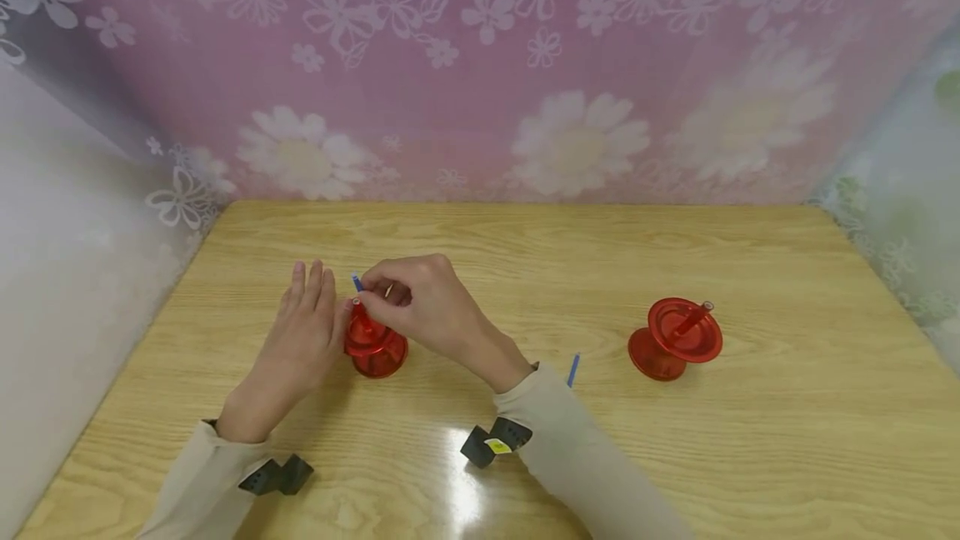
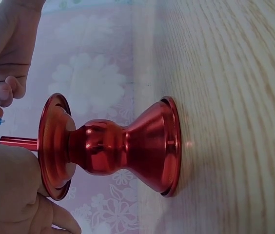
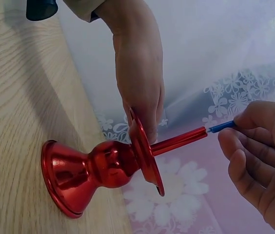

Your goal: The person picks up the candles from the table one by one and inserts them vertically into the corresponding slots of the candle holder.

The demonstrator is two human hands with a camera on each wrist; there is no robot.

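A shiny red metal candlestick (image 3: 113, 163) with a round dish and a thin hollow tube stands upright on the table. My right hand (image 1: 431, 307) pinches a thin blue stick (image 3: 223, 126) between thumb and fingertips. In the right wrist view, the stick's narrow pale tip is right at the tube's open end; I cannot tell whether it is inside. My left hand (image 1: 300, 336) lies along the dish's left side, its fingers straight, touching the dish edge in the left wrist view. That view shows the dish and flared base (image 2: 152, 146) from the side.
A second red candlestick (image 1: 686, 332) of the same kind stands on the right of the wooden table (image 1: 787, 440). Another thin blue stick (image 1: 573, 370) lies beside my right sleeve, partly hidden by it. Flowered cloth (image 1: 480, 107) hangs behind the table.
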